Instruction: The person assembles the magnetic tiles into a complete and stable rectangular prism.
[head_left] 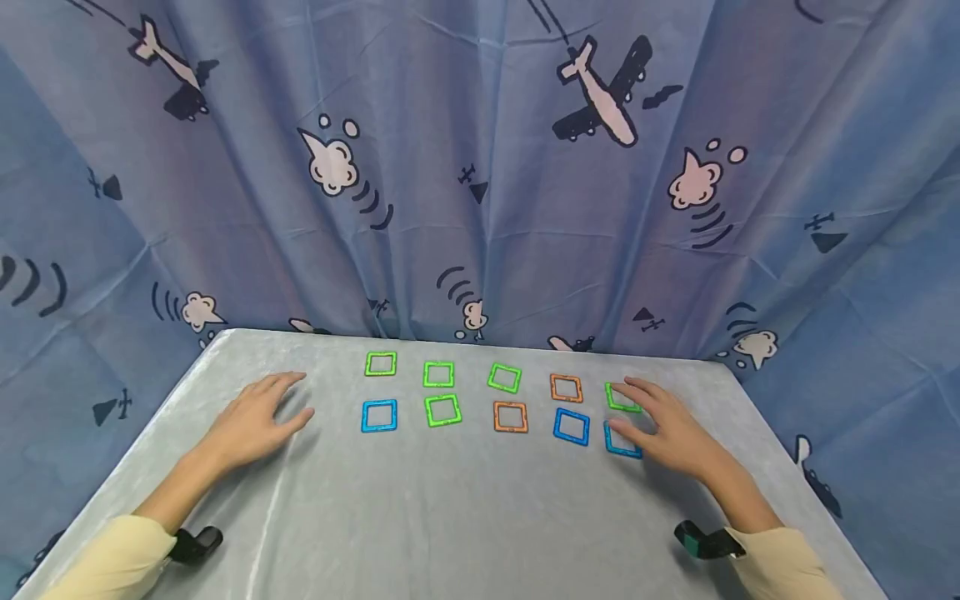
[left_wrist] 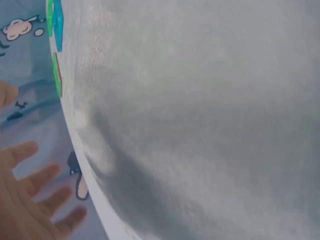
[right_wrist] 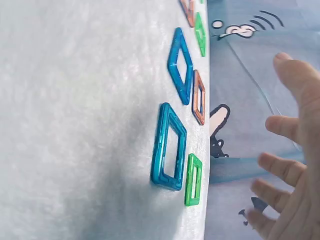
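Observation:
Several square magnetic tile frames lie in two rows on the table. The back row has green tiles such as the far-left one [head_left: 381, 353], an orange tile [head_left: 566, 377] and a green tile [head_left: 624, 408] at the right end. In the front row are a light-blue tile [head_left: 378, 429], a green tile [head_left: 443, 423], an orange tile [head_left: 511, 430], a blue tile [head_left: 572, 440] and another light-blue tile [right_wrist: 159, 150]. My right hand [head_left: 675, 429] hovers by the two rightmost tiles, fingers spread, holding nothing. Off to the left of the rows, my left hand [head_left: 251, 421] is raised with fingers extended.
A pale grey cloth covers the table [head_left: 450, 517]. Behind it hangs a blue curtain [head_left: 420, 167] printed with airplanes and clouds. Each wrist wears a black camera strap, such as the left strap [head_left: 197, 546].

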